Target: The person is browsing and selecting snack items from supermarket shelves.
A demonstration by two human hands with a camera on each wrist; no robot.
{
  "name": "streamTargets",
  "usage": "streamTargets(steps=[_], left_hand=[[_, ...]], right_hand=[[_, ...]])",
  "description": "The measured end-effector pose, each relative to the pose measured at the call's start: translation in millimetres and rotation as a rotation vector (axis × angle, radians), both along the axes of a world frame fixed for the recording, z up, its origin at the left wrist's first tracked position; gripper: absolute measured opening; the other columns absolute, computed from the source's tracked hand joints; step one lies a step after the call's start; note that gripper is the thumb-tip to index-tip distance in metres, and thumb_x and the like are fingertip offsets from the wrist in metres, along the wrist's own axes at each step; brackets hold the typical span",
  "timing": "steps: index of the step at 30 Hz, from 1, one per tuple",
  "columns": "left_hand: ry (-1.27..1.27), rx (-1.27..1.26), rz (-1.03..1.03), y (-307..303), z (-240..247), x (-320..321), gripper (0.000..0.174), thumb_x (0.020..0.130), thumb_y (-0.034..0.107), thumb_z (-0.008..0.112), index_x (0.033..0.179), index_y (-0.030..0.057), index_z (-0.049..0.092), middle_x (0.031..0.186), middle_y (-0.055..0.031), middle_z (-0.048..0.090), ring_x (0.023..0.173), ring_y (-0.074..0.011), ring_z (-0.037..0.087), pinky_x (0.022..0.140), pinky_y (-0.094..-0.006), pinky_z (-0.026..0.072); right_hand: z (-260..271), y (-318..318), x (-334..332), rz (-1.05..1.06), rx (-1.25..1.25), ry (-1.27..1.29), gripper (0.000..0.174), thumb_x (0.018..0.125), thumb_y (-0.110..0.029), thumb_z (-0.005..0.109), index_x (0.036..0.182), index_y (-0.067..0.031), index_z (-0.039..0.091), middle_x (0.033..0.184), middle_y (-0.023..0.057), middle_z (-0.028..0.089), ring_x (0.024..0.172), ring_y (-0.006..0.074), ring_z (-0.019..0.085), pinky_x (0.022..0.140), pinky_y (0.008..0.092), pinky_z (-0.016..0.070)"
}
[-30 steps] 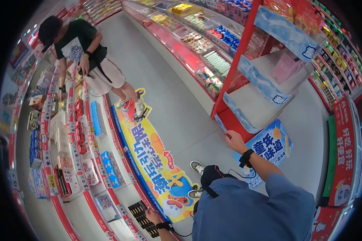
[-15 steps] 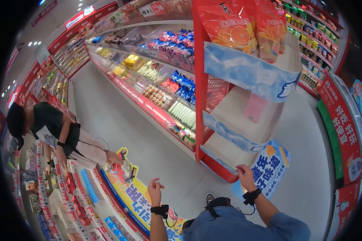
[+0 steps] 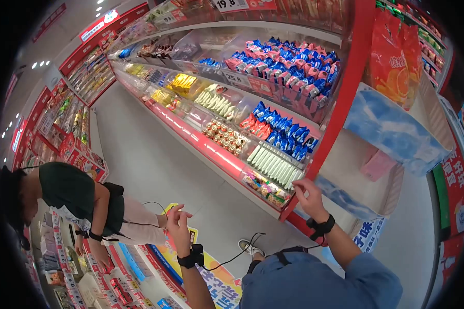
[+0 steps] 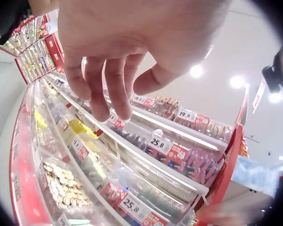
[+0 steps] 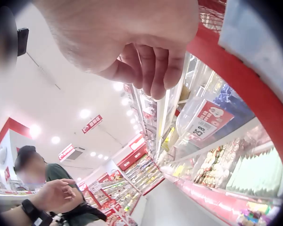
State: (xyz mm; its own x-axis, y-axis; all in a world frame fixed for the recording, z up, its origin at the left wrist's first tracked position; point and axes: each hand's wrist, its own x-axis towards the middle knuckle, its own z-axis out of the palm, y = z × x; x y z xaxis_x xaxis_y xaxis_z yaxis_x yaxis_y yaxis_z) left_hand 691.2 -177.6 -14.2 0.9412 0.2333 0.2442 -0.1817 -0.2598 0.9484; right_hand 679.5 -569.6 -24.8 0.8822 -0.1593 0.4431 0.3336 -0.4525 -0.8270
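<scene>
My left hand (image 3: 179, 233) is raised at waist height above the aisle, its fingers loosely bent around nothing. The right hand (image 3: 310, 201) is held out by the corner of the red shelf rack, overlapping the lowest bins in the head view; nothing is in it. In front of both hands run bins of wrapped snacks: blue and red packets (image 3: 281, 131), pale green-white sticks (image 3: 275, 164), round gold-and-red sweets (image 3: 225, 137) and pink-and-blue packets (image 3: 288, 64) on the tier above. From the left wrist, the hand (image 4: 132, 42) hangs with relaxed fingers before a price card (image 4: 161, 144).
A person in a dark shirt (image 3: 67, 185) leans over the low shelves (image 3: 62, 252) on the left. An end display (image 3: 397, 129) with orange-red bags (image 3: 392, 62) stands at the right. A cable (image 3: 237, 257) hangs from my left wrist. A yellow floor sticker (image 3: 216, 278) lies below.
My left hand has left the dark packs on the low left shelf and risen in front of me. The view has swung up towards the snack bins; my right hand stays raised.
</scene>
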Motion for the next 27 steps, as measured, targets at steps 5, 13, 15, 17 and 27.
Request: streamTargets(steps=[5,13,15,17,27], left_hand=[[0.016,-0.06,-0.132,9.3,-6.1,100.9,0.023,0.088,0.007,0.053,0.109,0.0006,0.059,0.075,-0.0046,0.063,0.072,-0.0096,0.057,0.07,-0.0245,0.0426],[0.011,-0.066,-0.423,-3.4,-8.3,239.8,0.022,0.087,0.007,0.055,0.108,0.0014,0.061,0.074,-0.0044,0.063,0.073,-0.0111,0.06,0.072,-0.0259,0.046],[0.005,-0.043,-0.447,-1.9,-14.8,283.6,0.022,0.087,0.007,0.054,0.108,0.0011,0.061,0.075,-0.0045,0.064,0.072,-0.0115,0.061,0.072,-0.0261,0.0464],[0.031,-0.016,-0.429,4.3,-21.4,321.2,0.022,0.087,0.006,0.054,0.108,0.0004,0.061,0.075,-0.0047,0.064,0.072,-0.012,0.061,0.072,-0.0264,0.0469],[0.119,0.122,-0.646,28.1,-25.4,467.5,0.021,0.087,0.006,0.054,0.106,0.002,0.063,0.076,-0.0058,0.064,0.072,-0.0131,0.063,0.067,-0.0261,0.0482]], right_hand=[[20.4,41.1,78.3,-0.114,-0.177,-0.095,0.017,0.081,-0.003,0.059,0.097,-0.0018,0.063,0.098,0.0121,0.062,0.091,0.029,0.06,0.08,0.0357,0.0471],[-3.7,39.5,186.8,-0.458,-0.467,0.007,0.027,0.078,-0.009,0.062,0.105,-0.0048,0.062,0.117,0.012,0.058,0.111,0.0309,0.053,0.094,0.041,0.0413],[-9.5,45.5,215.8,-0.536,-0.515,-0.009,0.034,0.078,-0.011,0.063,0.112,-0.0041,0.06,0.123,0.0142,0.055,0.117,0.0311,0.05,0.096,0.0414,0.0394],[-19.8,53.9,236.3,-0.566,-0.612,0.068,0.045,0.082,-0.017,0.063,0.124,-0.0027,0.055,0.134,0.0171,0.049,0.125,0.031,0.045,0.099,0.0423,0.0363],[-8.6,67.6,247.2,-0.654,-0.681,0.227,0.04,0.085,-0.018,0.061,0.121,-0.0014,0.056,0.123,0.0154,0.058,0.113,0.029,0.054,0.093,0.0397,0.04]])
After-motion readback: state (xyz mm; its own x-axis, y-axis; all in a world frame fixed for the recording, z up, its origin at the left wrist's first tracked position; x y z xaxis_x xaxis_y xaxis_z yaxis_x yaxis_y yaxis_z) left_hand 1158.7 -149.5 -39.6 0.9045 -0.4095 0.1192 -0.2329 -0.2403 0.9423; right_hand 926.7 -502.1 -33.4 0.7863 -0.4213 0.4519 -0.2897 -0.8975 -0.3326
